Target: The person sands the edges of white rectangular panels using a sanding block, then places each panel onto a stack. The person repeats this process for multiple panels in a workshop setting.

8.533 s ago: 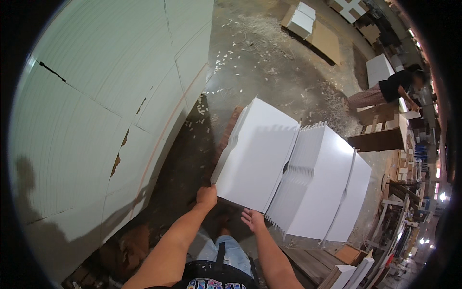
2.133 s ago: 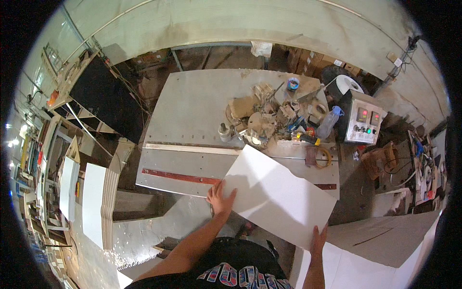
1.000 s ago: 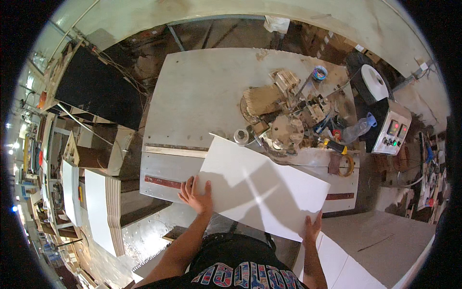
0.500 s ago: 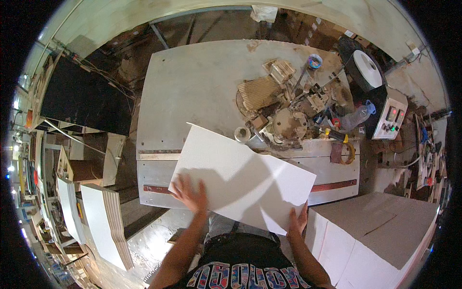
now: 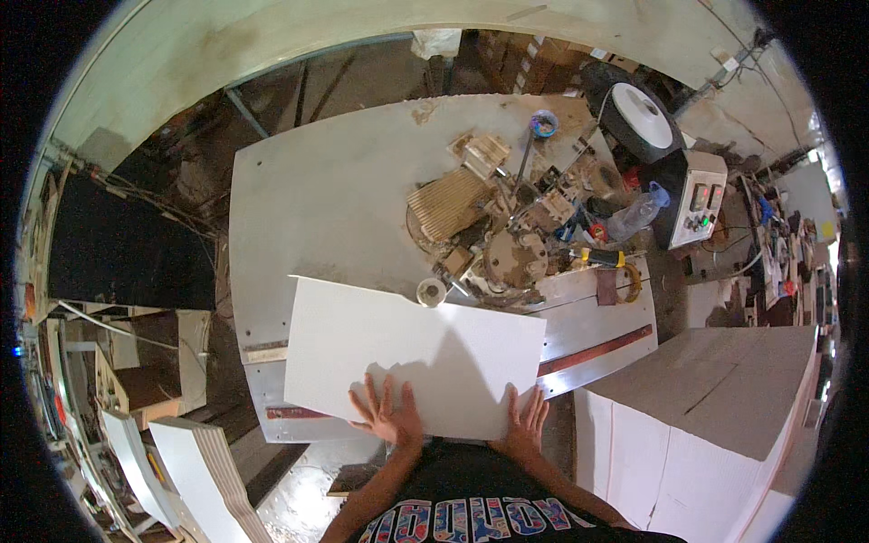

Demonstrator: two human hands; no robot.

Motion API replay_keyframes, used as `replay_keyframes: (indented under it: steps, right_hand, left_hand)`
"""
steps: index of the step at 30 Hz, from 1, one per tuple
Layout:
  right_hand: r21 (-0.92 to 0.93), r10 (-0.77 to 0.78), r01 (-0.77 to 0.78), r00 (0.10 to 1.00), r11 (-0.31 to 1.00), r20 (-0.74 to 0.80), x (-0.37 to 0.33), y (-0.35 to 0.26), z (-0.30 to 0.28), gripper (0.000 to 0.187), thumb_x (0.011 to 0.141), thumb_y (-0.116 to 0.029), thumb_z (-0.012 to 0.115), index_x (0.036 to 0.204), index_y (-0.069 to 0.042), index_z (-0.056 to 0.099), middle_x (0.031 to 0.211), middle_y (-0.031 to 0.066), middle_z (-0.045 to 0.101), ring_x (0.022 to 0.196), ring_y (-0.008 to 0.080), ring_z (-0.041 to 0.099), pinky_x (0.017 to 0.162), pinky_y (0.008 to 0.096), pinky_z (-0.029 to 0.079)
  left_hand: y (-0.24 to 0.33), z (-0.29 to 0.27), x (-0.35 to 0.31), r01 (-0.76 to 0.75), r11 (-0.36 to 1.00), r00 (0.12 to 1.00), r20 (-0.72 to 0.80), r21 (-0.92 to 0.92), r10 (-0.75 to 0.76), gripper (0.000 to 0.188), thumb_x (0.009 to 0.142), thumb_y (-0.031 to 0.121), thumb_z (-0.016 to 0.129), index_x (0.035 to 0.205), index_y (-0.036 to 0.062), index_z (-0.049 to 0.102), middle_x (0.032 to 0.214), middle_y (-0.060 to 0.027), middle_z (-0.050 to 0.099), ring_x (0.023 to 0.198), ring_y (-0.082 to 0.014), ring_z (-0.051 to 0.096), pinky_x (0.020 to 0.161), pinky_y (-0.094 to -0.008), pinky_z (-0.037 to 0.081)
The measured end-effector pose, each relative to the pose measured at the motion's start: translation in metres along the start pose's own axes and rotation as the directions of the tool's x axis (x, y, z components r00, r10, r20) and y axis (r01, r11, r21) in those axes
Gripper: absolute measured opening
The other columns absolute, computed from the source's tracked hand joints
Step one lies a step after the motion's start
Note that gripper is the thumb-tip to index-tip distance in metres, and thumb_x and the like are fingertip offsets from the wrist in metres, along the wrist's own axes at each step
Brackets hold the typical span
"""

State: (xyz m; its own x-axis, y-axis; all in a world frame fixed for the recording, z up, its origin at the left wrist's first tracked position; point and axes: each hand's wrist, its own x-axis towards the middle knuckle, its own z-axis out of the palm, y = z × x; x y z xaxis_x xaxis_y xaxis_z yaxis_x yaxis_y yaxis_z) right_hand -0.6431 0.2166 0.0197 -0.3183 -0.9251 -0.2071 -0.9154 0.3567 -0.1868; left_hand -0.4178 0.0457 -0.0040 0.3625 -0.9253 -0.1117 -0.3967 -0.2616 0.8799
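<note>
A white rectangular board lies on the front part of the machine table, its near edge close to my body. Its far edge touches or nearly touches a small round roller on the edge-banding machine. My left hand rests flat on the board near its close edge, fingers spread. At the near right corner, my right hand lies with its fingers stretched along the board's top and right side. Neither hand is wrapped round the board. A thin strip lines the board's far edge.
To the right stands a large stack of boards. A control box with lit displays and a white reel are at the back right. A plastic bottle lies beside the machine. Leaning white panels stand at the lower left.
The board has turned counterclockwise, so its far edge lies more level. My left hand has moved from its left end toward the middle, and my right hand from gripping the corner to lying flat.
</note>
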Motion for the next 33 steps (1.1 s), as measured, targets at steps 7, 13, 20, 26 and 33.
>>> replay_keyframes:
  steps: [7, 13, 20, 26, 33]
  right_hand:
    - [0.057, -0.016, 0.006, 0.984, 0.998, 0.177, 0.018, -0.036, 0.002, 0.154, 0.07, -0.077, 0.096, 0.188, -0.019, 0.014, 0.178, 0.0549, 0.005, 0.167, 0.0749, 0.013, 0.133, 0.0852, 0.017]
    - [0.104, -0.068, 0.054, 0.988, 0.993, 0.141, 0.03, -0.061, 0.017, 0.154, 0.07, -0.082, 0.094, 0.187, -0.016, 0.019, 0.174, 0.0592, 0.004, 0.166, 0.0755, 0.01, 0.132, 0.0859, 0.013]
    - [0.089, -0.149, 0.146, 0.989, 0.985, 0.023, 0.041, -0.101, 0.03, 0.149, 0.076, -0.086, 0.086, 0.185, -0.006, 0.022, 0.172, 0.0611, 0.005, 0.163, 0.0803, 0.008, 0.129, 0.0903, 0.014]
    - [0.119, -0.222, 0.222, 0.975, 0.968, -0.012, 0.053, -0.12, 0.03, 0.149, 0.072, -0.08, 0.09, 0.183, -0.004, 0.026, 0.172, 0.0603, 0.008, 0.16, 0.081, 0.013, 0.128, 0.0904, 0.015]
    - [0.173, -0.295, 0.296, 0.955, 0.94, -0.03, 0.064, -0.145, 0.033, 0.147, 0.072, -0.072, 0.093, 0.184, -0.006, 0.024, 0.17, 0.0611, 0.008, 0.161, 0.08, 0.012, 0.13, 0.0889, 0.013]
  left_hand:
    - [-0.014, -0.041, 0.037, -0.123, 0.817, 0.989, 0.007, 0.564, 0.145, 0.04, 0.093, 0.042, 0.094, 0.132, 0.0344, 0.088, 0.176, 0.0077, 0.06, 0.176, -0.0399, 0.028, 0.134, -0.0837, 0.001]
    - [-0.026, -0.06, 0.068, -0.105, 0.798, 0.991, -0.006, 0.594, 0.134, 0.039, 0.094, 0.044, 0.093, 0.131, 0.0338, 0.089, 0.179, 0.0069, 0.056, 0.176, -0.038, 0.029, 0.135, -0.0826, -0.002]
    - [-0.027, -0.094, 0.106, -0.055, 0.809, 0.991, -0.069, 0.586, 0.117, 0.044, 0.095, 0.047, 0.092, 0.135, 0.0296, 0.088, 0.182, 0.0034, 0.053, 0.176, -0.038, 0.029, 0.135, -0.0822, 0.0]
    - [-0.051, -0.136, 0.155, 0.005, 0.818, 0.983, -0.153, 0.575, 0.101, 0.082, 0.095, 0.054, 0.091, 0.166, 0.022, 0.065, 0.186, -0.0051, 0.045, 0.177, -0.0384, 0.026, 0.136, -0.0811, 0.003]
    - [-0.093, -0.22, 0.241, 0.108, 0.817, 0.943, -0.318, 0.566, 0.096, 0.11, 0.094, 0.068, 0.087, 0.177, 0.0098, 0.047, 0.187, -0.0099, 0.042, 0.177, -0.0338, 0.029, 0.139, -0.0748, 0.008]
